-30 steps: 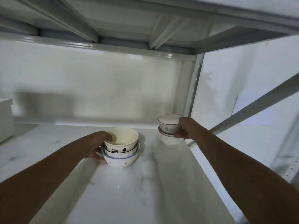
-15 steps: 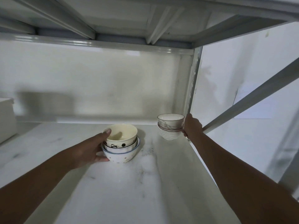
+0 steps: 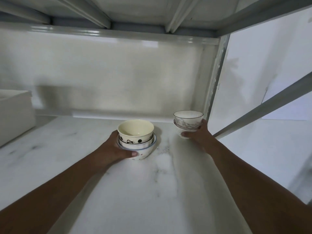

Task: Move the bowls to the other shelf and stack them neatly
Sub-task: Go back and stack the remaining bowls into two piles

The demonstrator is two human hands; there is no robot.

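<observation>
Left hand (image 3: 116,147) gripped the left stack of three nested ceramic bowls (image 3: 136,140): thumb across the near wall of the bottom bowl, fingers wrapped round the far left side, mostly hidden. Top of that stack was a cream glazed bowl (image 3: 135,130), seated in a white bowl with black dots (image 3: 135,141), seated in a white blue-rimmed speckled bowl (image 3: 143,152). The stack sat slightly tilted; contact with the surface couldn't be confirmed.

Right hand (image 3: 198,135) held the right stack of small bowls (image 3: 187,124) from its right and near sides, thumb pressed on the ribbed lower bowl, other fingers curled round behind. Top one was a white bowl with a thin dark rim and grey marbling (image 3: 188,118), nested over a ribbed white bowl (image 3: 181,132); a rim showed between them, so count unclear.

The right stack lay at 2 o'clock from the left stack, apart, near the back right corner of the white marble-pattern shelf board (image 3: 152,191). Grey metal upright post (image 3: 214,81) stood right behind it. A white box (image 3: 15,114) sat at 9 o'clock, at the far left edge. Grey diagonal brace (image 3: 270,105) crossed at 3 o'clock. Underside of the upper shelf (image 3: 135,10) ran overhead at 12.
</observation>
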